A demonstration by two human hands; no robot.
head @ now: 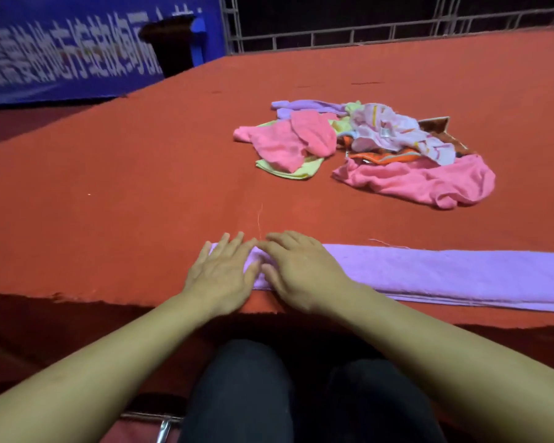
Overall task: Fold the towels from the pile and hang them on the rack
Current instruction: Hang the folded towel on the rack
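Observation:
A purple towel (pixel 445 276), folded into a long strip, lies along the near edge of the red table (pixel 125 187) and runs off the right side of the view. My left hand (pixel 221 273) and my right hand (pixel 298 270) rest flat, fingers straight, side by side on the strip's left end. Farther back on the table sits the pile of towels (pixel 365 151): pink, yellow, purple, a patterned white one and an orange-striped one, all crumpled.
A metal frame with bars (pixel 333 30) stands behind the table's far edge. A blue banner with white writing (pixel 61 49) and a dark stand (pixel 170 43) are at the back left. My dark-trousered legs are below the table edge.

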